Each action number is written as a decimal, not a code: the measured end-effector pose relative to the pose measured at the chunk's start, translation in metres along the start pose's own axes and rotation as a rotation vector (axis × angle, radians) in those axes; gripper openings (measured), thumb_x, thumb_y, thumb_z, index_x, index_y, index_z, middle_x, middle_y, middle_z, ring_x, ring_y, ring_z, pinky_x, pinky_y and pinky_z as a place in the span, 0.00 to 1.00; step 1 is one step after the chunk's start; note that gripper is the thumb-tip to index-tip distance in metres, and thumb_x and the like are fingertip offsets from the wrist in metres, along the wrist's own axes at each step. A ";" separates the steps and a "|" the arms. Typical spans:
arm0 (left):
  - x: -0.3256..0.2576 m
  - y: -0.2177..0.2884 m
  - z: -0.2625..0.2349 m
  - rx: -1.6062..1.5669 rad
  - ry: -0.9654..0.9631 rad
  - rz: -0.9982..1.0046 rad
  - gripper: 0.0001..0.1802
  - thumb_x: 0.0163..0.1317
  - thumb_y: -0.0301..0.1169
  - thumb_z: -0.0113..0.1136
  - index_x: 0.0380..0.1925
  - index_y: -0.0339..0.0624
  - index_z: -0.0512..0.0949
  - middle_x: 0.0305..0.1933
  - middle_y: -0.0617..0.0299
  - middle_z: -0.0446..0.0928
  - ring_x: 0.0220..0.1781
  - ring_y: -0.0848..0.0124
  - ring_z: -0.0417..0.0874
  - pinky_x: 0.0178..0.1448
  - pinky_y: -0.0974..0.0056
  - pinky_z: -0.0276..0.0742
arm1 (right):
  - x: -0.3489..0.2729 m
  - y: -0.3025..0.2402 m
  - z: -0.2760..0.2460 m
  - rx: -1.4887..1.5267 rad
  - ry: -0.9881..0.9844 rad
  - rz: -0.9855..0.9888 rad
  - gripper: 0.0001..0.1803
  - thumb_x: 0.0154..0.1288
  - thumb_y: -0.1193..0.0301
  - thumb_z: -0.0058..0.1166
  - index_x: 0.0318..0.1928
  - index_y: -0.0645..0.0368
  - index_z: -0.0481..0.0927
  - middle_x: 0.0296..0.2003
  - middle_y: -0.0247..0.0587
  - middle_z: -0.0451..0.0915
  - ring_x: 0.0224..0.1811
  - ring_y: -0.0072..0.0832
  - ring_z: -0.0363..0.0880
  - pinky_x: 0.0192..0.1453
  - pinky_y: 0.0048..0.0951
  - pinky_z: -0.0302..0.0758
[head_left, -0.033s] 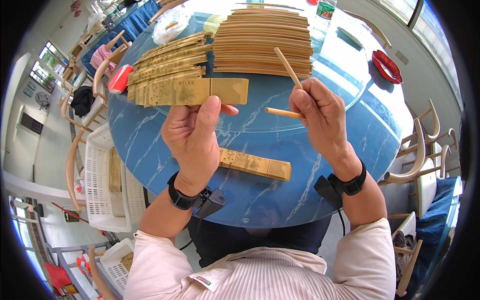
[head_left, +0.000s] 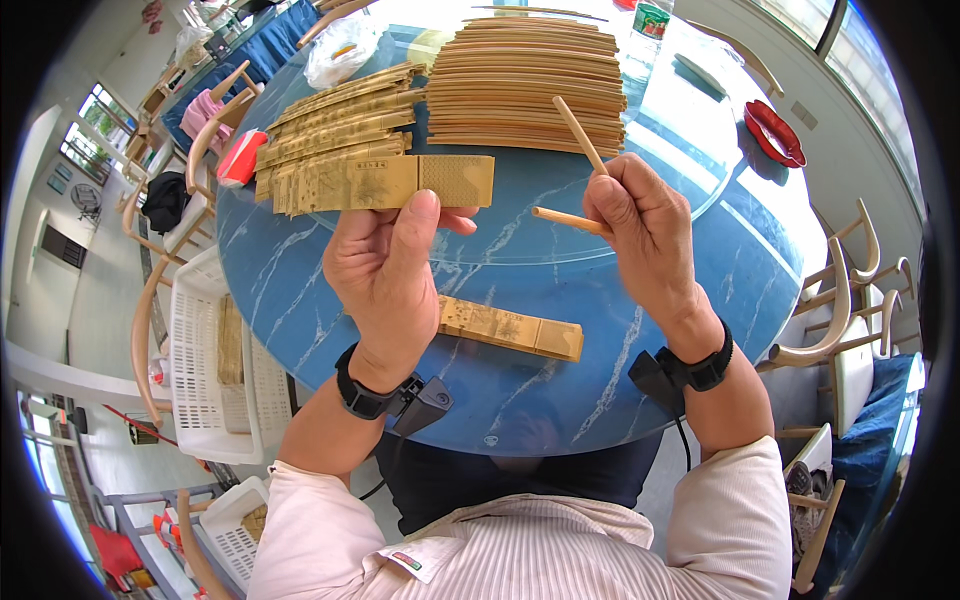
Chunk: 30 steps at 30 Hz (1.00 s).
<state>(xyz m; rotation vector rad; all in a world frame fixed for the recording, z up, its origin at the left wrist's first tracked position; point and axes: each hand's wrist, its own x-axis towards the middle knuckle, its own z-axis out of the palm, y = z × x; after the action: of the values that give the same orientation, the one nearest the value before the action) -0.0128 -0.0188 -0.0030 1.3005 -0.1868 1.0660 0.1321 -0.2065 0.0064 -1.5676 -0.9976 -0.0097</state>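
My left hand (head_left: 385,270) pinches a printed gold paper sleeve (head_left: 455,180) between thumb and fingers, held level above the table. In my right hand (head_left: 645,225) are two slim wooden chopsticks; one chopstick (head_left: 578,132) points up and left, the other chopstick (head_left: 565,220) points left toward the sleeve, apart from it. Their other ends are hidden in the fist. Beneath the hands lies a small stack of gold sleeves (head_left: 510,327), partly covered by my left wrist. Beyond are a fanned pile of sleeves (head_left: 345,120) and a broad stack of chopsticks (head_left: 525,85).
Everything rests on a round blue marbled table (head_left: 660,290). A red dish (head_left: 775,135) sits at its right, a clear plastic bag (head_left: 343,50) at its far left. A white basket (head_left: 270,400) stands at the left, wooden chairs (head_left: 845,320) at the right.
The chopsticks in my right hand have shifted very slightly right, and the sleeve in my left hand slightly left. Both grips stay the same.
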 end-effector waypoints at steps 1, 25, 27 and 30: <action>0.000 0.002 0.001 0.008 0.010 -0.015 0.11 0.78 0.25 0.60 0.56 0.33 0.81 0.49 0.51 0.88 0.43 0.63 0.92 0.43 0.60 0.90 | 0.000 0.000 0.000 -0.027 -0.019 0.009 0.18 0.82 0.58 0.58 0.37 0.59 0.78 0.25 0.32 0.76 0.25 0.18 0.72 0.29 0.21 0.71; -0.013 0.009 0.013 -0.055 0.012 0.015 0.12 0.75 0.21 0.60 0.55 0.32 0.79 0.50 0.49 0.88 0.43 0.64 0.92 0.46 0.59 0.92 | -0.004 -0.011 0.001 -0.109 0.070 -0.264 0.18 0.66 0.62 0.76 0.38 0.58 0.78 0.25 0.32 0.74 0.24 0.19 0.69 0.27 0.21 0.67; -0.014 0.007 0.009 -0.069 -0.015 0.043 0.15 0.76 0.21 0.58 0.61 0.34 0.78 0.56 0.49 0.86 0.51 0.60 0.91 0.48 0.54 0.93 | -0.002 -0.014 -0.001 -0.168 0.078 -0.277 0.17 0.64 0.64 0.78 0.38 0.58 0.80 0.26 0.33 0.75 0.24 0.20 0.71 0.28 0.21 0.68; -0.015 0.007 0.003 -0.116 -0.056 0.053 0.19 0.76 0.21 0.58 0.64 0.36 0.77 0.62 0.49 0.84 0.60 0.58 0.89 0.56 0.51 0.92 | 0.000 -0.015 -0.002 -0.224 0.072 -0.332 0.16 0.61 0.67 0.80 0.38 0.59 0.82 0.30 0.35 0.77 0.27 0.21 0.74 0.28 0.22 0.69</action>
<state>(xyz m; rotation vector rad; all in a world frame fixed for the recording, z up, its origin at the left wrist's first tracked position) -0.0247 -0.0299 -0.0075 1.2268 -0.3223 1.0484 0.1247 -0.2096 0.0187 -1.5721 -1.2213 -0.4185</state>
